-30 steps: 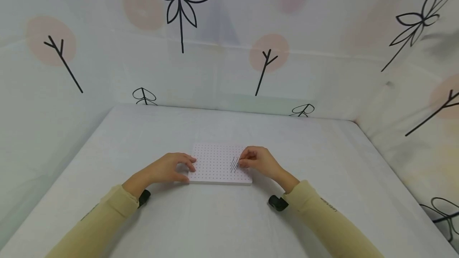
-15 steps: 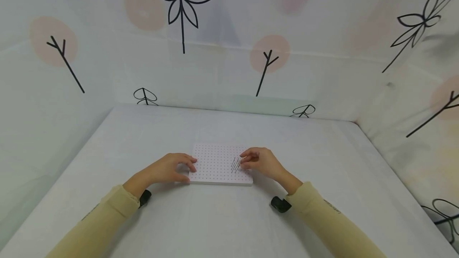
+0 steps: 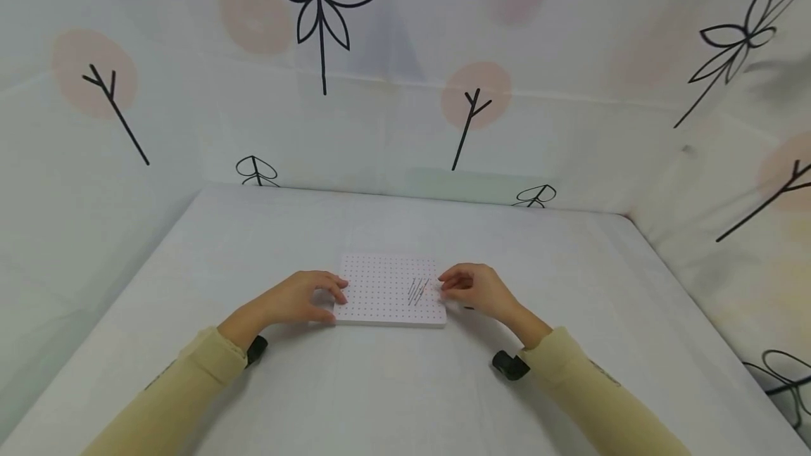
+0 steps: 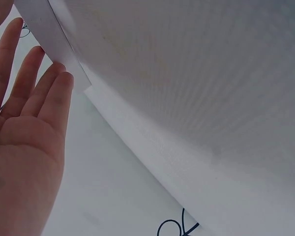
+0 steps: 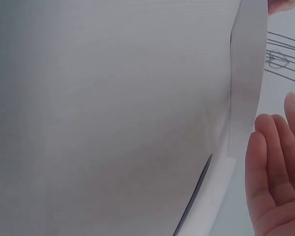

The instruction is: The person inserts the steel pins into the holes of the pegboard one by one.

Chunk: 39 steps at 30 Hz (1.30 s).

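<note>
A white board (image 3: 374,294) dotted with rows of small holes lies on the table. Several thin metal pins (image 3: 417,292) stand in its right half; they also show as dark lines (image 5: 285,44) in the right wrist view. At the board's left edge, my left hand (image 3: 298,298) rests its relaxed fingertips, the thumb by the near corner. My right hand (image 3: 476,290) is just off the right edge, fingers loosely bent; in the right wrist view its thumb and fingers stand apart with nothing seen between them.
A slim dark pointed rod (image 5: 194,194) lies on the table right of the board, mostly hidden by my right hand in the head view. White cloth covers the table (image 3: 380,385), and a patterned cloth wall (image 3: 393,125) rises behind it.
My right hand has moved right, away from the pins and off the board, which uncovers them. Part of the dark rod now shows under it. The left hand stays at the board's edge.
</note>
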Available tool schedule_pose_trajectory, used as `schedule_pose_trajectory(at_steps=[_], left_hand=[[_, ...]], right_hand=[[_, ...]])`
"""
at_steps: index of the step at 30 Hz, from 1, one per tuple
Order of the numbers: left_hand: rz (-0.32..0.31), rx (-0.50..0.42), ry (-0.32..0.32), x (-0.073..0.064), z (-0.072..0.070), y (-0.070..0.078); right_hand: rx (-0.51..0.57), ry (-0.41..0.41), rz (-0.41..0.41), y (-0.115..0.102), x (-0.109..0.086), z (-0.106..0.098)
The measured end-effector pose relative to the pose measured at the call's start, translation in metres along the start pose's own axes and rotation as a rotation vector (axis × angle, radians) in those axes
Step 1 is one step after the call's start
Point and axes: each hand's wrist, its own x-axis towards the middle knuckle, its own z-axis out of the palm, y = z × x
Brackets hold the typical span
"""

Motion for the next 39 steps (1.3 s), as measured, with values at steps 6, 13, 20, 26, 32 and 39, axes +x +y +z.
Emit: schedule_pose_trajectory(at_steps=[6,13,20,26,32,39], left_hand=[[0.0,-0.004,0.001,0.0,0.0,0.001],[0.001,-0.001,0.0,0.0,0.0,0.002],[-0.001,0.009,-0.002,0.001,0.0,0.0],[0.005,0.0,-0.002,0.001,0.001,-0.001],[0.011,0.005,-0.001,0.001,0.001,-0.002],[0.013,0.003,-0.001,0.002,0.002,-0.003]], right_hand=[[-0.011,0.003,0.04,0.007,-0.008,-0.005],[-0.026,0.006,0.044,0.012,-0.015,-0.015],[-0.029,-0.012,0.061,0.018,-0.021,-0.023],[-0.035,-0.069,0.082,0.023,-0.022,-0.029],[-0.082,-0.112,0.099,0.028,-0.023,-0.034],[-0.09,-0.167,0.145,0.032,-0.024,-0.037]])
